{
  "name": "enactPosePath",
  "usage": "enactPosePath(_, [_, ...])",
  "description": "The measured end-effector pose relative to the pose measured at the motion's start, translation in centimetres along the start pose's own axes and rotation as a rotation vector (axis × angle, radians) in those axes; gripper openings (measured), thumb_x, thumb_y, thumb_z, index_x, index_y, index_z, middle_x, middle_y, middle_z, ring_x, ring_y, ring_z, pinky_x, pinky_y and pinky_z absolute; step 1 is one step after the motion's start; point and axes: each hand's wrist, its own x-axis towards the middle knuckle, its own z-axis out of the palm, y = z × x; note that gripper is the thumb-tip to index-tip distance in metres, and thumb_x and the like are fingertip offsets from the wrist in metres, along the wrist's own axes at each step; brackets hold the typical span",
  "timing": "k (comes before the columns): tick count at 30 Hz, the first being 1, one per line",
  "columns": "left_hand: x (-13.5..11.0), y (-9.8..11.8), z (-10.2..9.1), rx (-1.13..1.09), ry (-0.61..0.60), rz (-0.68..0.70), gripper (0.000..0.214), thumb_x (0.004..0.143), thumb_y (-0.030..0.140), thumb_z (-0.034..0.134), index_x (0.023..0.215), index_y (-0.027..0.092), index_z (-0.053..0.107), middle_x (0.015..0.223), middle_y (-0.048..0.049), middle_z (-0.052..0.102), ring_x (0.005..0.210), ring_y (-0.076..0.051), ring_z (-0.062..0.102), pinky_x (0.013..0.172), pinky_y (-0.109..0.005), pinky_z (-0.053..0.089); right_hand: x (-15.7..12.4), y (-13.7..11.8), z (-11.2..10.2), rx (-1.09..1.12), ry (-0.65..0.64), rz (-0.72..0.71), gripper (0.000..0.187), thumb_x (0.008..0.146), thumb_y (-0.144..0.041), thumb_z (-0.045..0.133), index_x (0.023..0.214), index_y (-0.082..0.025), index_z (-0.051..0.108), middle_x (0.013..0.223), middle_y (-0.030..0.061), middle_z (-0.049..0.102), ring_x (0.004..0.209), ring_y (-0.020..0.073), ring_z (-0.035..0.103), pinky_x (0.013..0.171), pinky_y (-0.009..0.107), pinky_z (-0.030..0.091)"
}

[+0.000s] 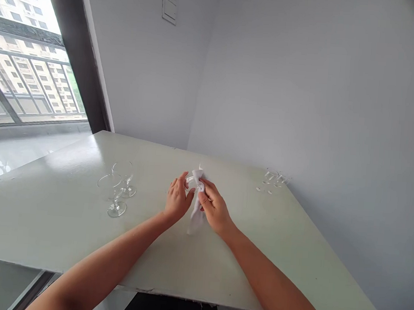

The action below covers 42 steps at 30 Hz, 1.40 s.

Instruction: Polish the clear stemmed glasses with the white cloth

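Note:
Over the middle of the table, my left hand (pixel 178 198) is closed round a clear drinking glass (pixel 190 181). Most of that glass is hidden by fingers and cloth. My right hand (pixel 217 207) grips a white cloth (pixel 195 215) and presses its bunched upper part against the glass. The cloth's loose end hangs down between my hands. To the left of them stand two clear stemmed glasses, a nearer one (pixel 116 208) and one just behind it (pixel 129 191), both upright.
Several small clear glasses (pixel 275 178) stand at the table's far right, close to the wall (pixel 305 86). The pale glossy table (pixel 62 220) has its front edge near my forearms. At the left is a window (pixel 30 79) with a dark frame. A switch (pixel 169 8) is on the wall.

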Motion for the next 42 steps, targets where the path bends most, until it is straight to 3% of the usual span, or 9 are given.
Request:
enactPosePath(6, [-0.3, 0.2, -0.2, 0.080, -0.133, 0.171, 0.043, 0.078, 0.020, 0.046, 0.121, 0.018, 0.044, 0.094, -0.0105, 0.058, 0.091, -0.026, 0.050, 0.083, -0.037, 0.034, 0.2, 2.0, -1.1, -0.062, -0.264, 0.166, 0.033, 0.080, -0.042, 0.052, 0.106, -0.023, 0.061, 0.075, 0.0006, 0.060, 0.063, 0.0146, 0.058, 0.066, 0.032, 0.049])
enactPosePath(13, [0.5, 0.3, -0.8, 0.085, -0.254, 0.304, 0.034, 0.083, 0.030, 0.046, 0.115, 0.023, 0.051, 0.090, -0.0099, 0.058, 0.092, -0.024, 0.053, 0.092, -0.039, 0.030, 0.0, 3.2, -2.6, 0.357, -0.120, 0.306, 0.034, 0.075, -0.046, 0.058, 0.090, -0.016, 0.061, 0.067, 0.0028, 0.061, 0.058, 0.0151, 0.059, 0.047, 0.025, 0.046])
enactPosePath(18, [1.0, 0.0, -1.7, -0.036, -0.496, 0.236, 0.033, 0.078, 0.046, 0.051, 0.103, 0.026, 0.057, 0.074, -0.0038, 0.059, 0.072, -0.018, 0.056, 0.073, -0.029, 0.039, -1.3, 2.0, -4.0, 0.064, -0.305, 0.266, 0.038, 0.068, -0.032, 0.068, 0.103, -0.020, 0.059, 0.069, -0.0002, 0.064, 0.064, 0.0161, 0.061, 0.059, 0.029, 0.049])
enactPosePath(24, [1.2, 1.2, -2.8, -0.474, -1.071, 0.065, 0.037, 0.075, 0.056, 0.048, 0.075, 0.021, 0.062, 0.064, -0.0003, 0.060, 0.050, -0.012, 0.053, 0.047, -0.022, 0.036, -1.9, 1.4, -6.6, -0.039, -0.512, 0.320, 0.025, 0.069, -0.035, 0.066, 0.087, -0.018, 0.065, 0.074, 0.0006, 0.065, 0.059, 0.0160, 0.062, 0.058, 0.031, 0.050])
enactPosePath(30, [0.0, 2.4, -1.6, -0.091, -0.549, 0.179, 0.038, 0.075, 0.046, 0.055, 0.104, 0.021, 0.057, 0.070, -0.0057, 0.060, 0.073, -0.021, 0.057, 0.072, -0.031, 0.040, -1.9, 3.3, -6.1, 0.220, -0.179, 0.385, 0.030, 0.072, -0.039, 0.064, 0.089, -0.015, 0.060, 0.063, 0.0002, 0.062, 0.046, 0.0119, 0.058, 0.044, 0.023, 0.043])
enactPosePath(32, [-0.1, 2.3, -1.7, -0.094, -0.638, 0.154, 0.034, 0.076, 0.048, 0.052, 0.097, 0.022, 0.059, 0.063, -0.0039, 0.058, 0.065, -0.019, 0.055, 0.067, -0.030, 0.040, -2.3, 3.0, -6.1, 0.218, -0.236, 0.382, 0.031, 0.071, -0.040, 0.064, 0.090, -0.015, 0.060, 0.064, 0.0002, 0.062, 0.047, 0.0126, 0.059, 0.046, 0.024, 0.045])
enactPosePath(38, [0.7, 1.9, -2.7, -0.635, -1.341, -0.081, 0.054, 0.080, 0.061, 0.032, 0.075, 0.015, 0.059, 0.060, -0.0044, 0.060, 0.046, -0.011, 0.047, 0.049, -0.024, 0.037, -2.7, -0.1, -7.9, -0.010, -0.608, 0.325, 0.022, 0.068, -0.032, 0.067, 0.084, -0.017, 0.066, 0.073, 0.0012, 0.064, 0.066, 0.0163, 0.062, 0.064, 0.030, 0.049])
enactPosePath(40, [0.6, 2.0, -2.5, -0.568, -1.210, -0.049, 0.052, 0.082, 0.059, 0.030, 0.086, 0.016, 0.060, 0.068, -0.0056, 0.063, 0.052, -0.012, 0.052, 0.053, -0.025, 0.040, -2.5, 0.1, -8.3, -0.038, -0.550, 0.315, 0.021, 0.069, -0.032, 0.066, 0.082, -0.015, 0.065, 0.071, 0.0019, 0.064, 0.063, 0.0158, 0.062, 0.060, 0.028, 0.048])
enactPosePath(42, [0.4, 2.3, -2.0, -0.329, -0.879, 0.102, 0.044, 0.083, 0.053, 0.036, 0.103, 0.020, 0.057, 0.081, -0.0064, 0.065, 0.068, -0.016, 0.057, 0.064, -0.029, 0.042, -2.3, 1.2, -8.1, 0.009, -0.384, 0.340, 0.025, 0.069, -0.034, 0.067, 0.084, -0.015, 0.064, 0.067, 0.0023, 0.065, 0.056, 0.0150, 0.062, 0.053, 0.026, 0.047])
